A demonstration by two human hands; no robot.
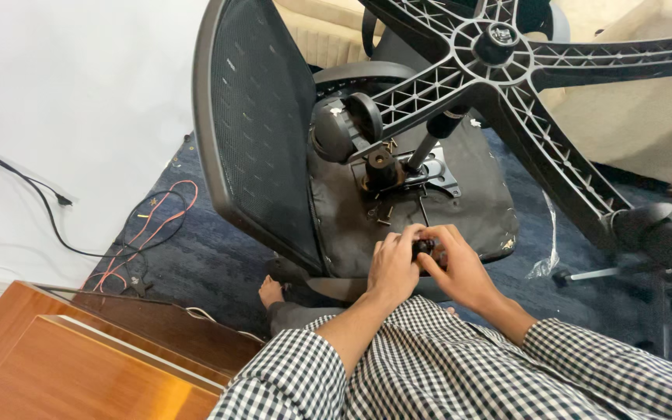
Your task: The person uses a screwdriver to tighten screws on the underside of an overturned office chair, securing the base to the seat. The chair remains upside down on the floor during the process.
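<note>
- Two cables, one black (33, 190) and one red (161, 214), trail over the white wall and the dark carpet (196, 264) at about nine o'clock from the hands, well apart from them.
- A wooden cabinet corner (79, 358) sits at seven o'clock, near the person's sleeve.
- The mesh backrest (254, 124) of the overturned office chair stands at eleven o'clock, tipped so the seat underside (351, 225) faces up, which seems to leave the fittings reachable.
- Loose screws (383, 214) lie on that underside just above the hands, apparently kept within reach.
- The left hand (393, 268) curls narrow around a small black part (424, 248), seemingly steadying it.
- The right hand (460, 268) pinches the same part from the other side, fingers close together, low on the seat underside.
- The star base (499, 47) with castors (663, 233) juts up at one o'clock, clear of both hands.
</note>
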